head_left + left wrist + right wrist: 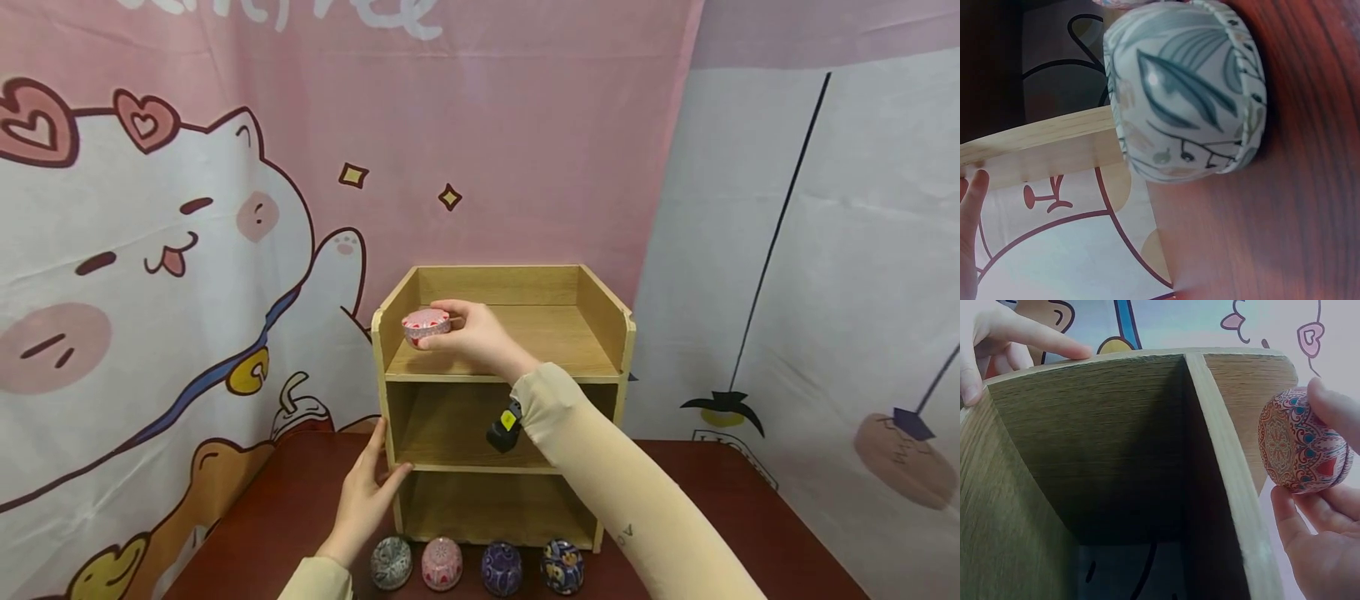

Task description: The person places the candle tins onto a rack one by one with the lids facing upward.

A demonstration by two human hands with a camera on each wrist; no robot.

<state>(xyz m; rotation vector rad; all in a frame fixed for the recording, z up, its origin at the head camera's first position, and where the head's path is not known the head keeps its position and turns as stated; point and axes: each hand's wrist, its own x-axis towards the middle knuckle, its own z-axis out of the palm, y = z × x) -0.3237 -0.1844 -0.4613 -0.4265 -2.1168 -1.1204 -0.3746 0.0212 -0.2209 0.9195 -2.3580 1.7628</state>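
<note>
My right hand [476, 333] holds a small round tin [426, 325] over the left part of the wooden shelf unit's [506, 378] top tier, between thumb and fingers. In the right wrist view, the tin [1300, 440] shows an ornate red, white and blue pattern; its patterned flat end faces the camera. My left hand [363, 492] rests against the unit's left side with extended fingers, the thumb at the front edge near the middle board. A grey-green leaf-patterned tin [1185, 94] stands on the table below that hand, large in the left wrist view.
On the dark red table [247, 517], in front of the unit, a pink tin [442, 563], a purple tin [502, 568] and a blue floral tin [562, 567] line up beside the leaf-patterned one. A cartoon-printed cloth [525, 150] hangs behind.
</note>
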